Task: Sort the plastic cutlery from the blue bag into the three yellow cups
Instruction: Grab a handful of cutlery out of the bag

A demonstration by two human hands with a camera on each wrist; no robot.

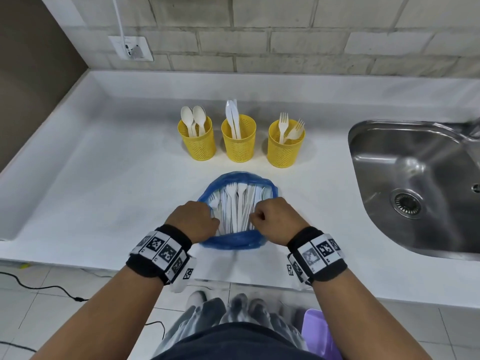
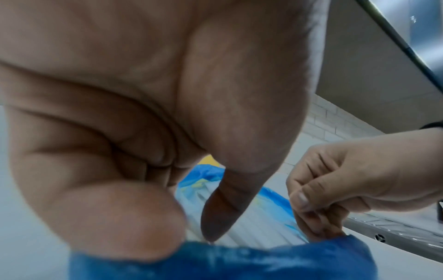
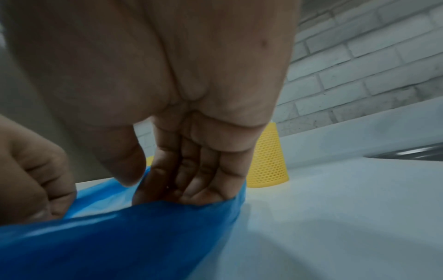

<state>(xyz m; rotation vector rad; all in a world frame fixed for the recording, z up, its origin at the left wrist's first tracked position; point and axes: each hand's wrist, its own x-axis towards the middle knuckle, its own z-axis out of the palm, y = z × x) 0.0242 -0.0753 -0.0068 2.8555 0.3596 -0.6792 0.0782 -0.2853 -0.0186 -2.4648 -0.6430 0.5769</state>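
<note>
The blue bag (image 1: pixel 233 241) lies open on the white counter near its front edge, full of white plastic cutlery (image 1: pixel 235 206). My left hand (image 1: pixel 213 227) grips the bag's left rim. My right hand (image 1: pixel 255 219) pinches the right rim, holding the mouth apart. Behind the bag stand three yellow mesh cups: the left cup (image 1: pixel 200 141) holds spoons, the middle cup (image 1: pixel 239 144) knives, the right cup (image 1: pixel 285 149) forks. In the wrist views the left hand (image 2: pixel 167 227) and right hand (image 3: pixel 163 191) curl onto the blue bag (image 2: pixel 215 261) (image 3: pixel 120 236).
A steel sink (image 1: pixel 415 178) is sunk into the counter at the right. A brick wall with a socket (image 1: pixel 132 48) runs along the back. A purple object (image 1: pixel 319 331) sits on the floor below the counter's front edge.
</note>
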